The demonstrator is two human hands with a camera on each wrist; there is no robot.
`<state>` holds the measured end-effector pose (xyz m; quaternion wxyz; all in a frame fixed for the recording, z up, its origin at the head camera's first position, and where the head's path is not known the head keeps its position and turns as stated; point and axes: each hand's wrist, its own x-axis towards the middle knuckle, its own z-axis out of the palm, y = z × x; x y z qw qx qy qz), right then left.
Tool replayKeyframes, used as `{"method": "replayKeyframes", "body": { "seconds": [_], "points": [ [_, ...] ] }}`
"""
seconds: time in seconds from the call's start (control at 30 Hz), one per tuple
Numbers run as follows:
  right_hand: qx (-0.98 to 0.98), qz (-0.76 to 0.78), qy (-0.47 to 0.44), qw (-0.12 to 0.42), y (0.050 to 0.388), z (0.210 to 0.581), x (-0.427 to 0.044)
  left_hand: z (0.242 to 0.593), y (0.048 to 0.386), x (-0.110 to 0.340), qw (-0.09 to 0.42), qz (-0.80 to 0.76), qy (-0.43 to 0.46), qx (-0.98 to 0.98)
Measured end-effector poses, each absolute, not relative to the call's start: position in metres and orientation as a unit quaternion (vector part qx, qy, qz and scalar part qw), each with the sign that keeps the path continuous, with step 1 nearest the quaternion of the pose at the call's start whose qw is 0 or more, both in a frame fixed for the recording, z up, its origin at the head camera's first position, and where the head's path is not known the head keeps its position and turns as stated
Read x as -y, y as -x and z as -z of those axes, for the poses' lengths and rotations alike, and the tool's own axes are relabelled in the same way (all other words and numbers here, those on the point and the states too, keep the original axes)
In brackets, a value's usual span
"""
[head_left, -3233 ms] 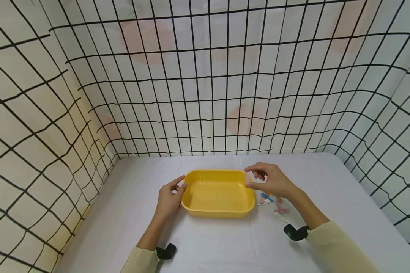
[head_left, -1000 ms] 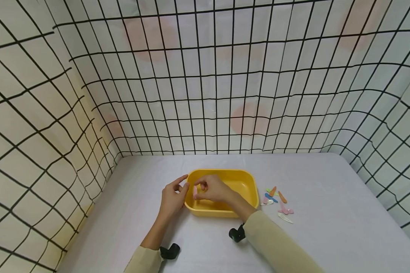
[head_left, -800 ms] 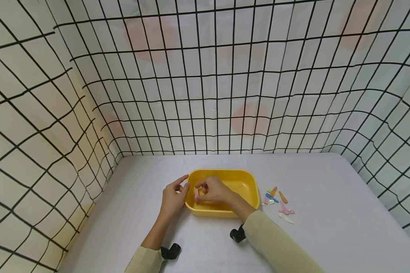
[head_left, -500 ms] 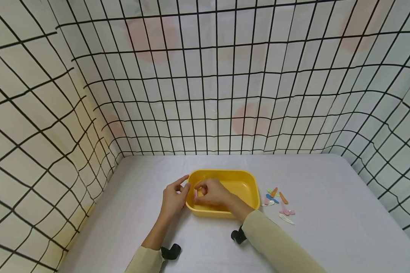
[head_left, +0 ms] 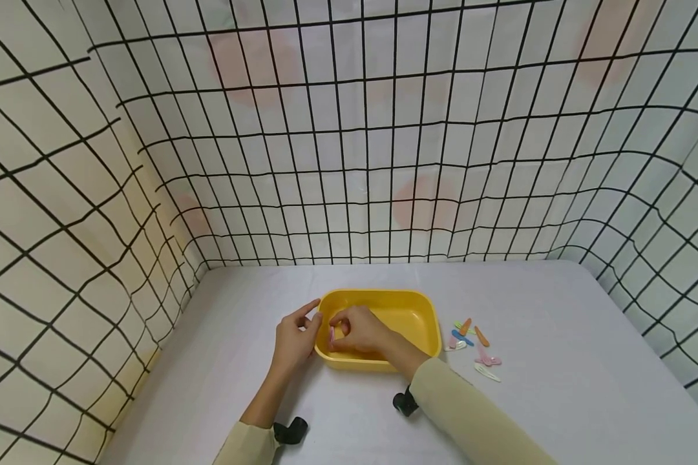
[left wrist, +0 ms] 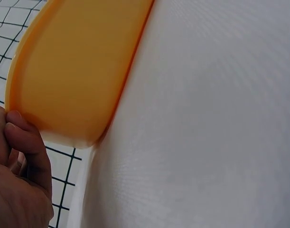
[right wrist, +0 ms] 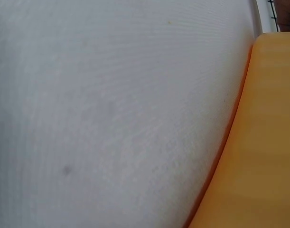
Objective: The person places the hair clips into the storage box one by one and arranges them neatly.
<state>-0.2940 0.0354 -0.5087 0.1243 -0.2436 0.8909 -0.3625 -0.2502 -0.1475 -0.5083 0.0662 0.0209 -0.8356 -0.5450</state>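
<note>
A yellow rectangular tray (head_left: 420,316) sits on the white table. At its left end my left hand (head_left: 293,337) holds the rim with thumb and fingers; the left wrist view shows those fingers (left wrist: 28,140) at the tray's edge. My right hand (head_left: 363,332) reaches inside the tray and pinches a small pink hair clip (head_left: 331,334) upright near the left inner wall. Right of the tray lie several small hair clips, among them a pink one (head_left: 486,359), a white one (head_left: 486,372), a blue one (head_left: 462,338) and an orange one (head_left: 481,336). The right wrist view shows only the tray's outer side (right wrist: 263,133) and tablecloth.
A white cloth covers the table (head_left: 558,361). Black wire mesh (head_left: 366,148) stands along the back and both sides, with pale fabric behind it. Black wrist devices (head_left: 291,431) sit at both cuffs.
From the tray's right edge my right hand has carried the pink hair clip leftward into the tray. Over the last second it has shifted slightly toward the near side. My left hand stays at the rim.
</note>
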Motion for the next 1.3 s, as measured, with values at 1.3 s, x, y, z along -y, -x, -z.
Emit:
{"method": "replayKeyframes", "body": {
  "seconds": [1.3],
  "points": [
    [-0.876,0.425,0.227,0.026,0.277,0.459,-0.144,0.505,0.25,0.146,0.073,0.546,-0.035,0.834]
  ]
}}
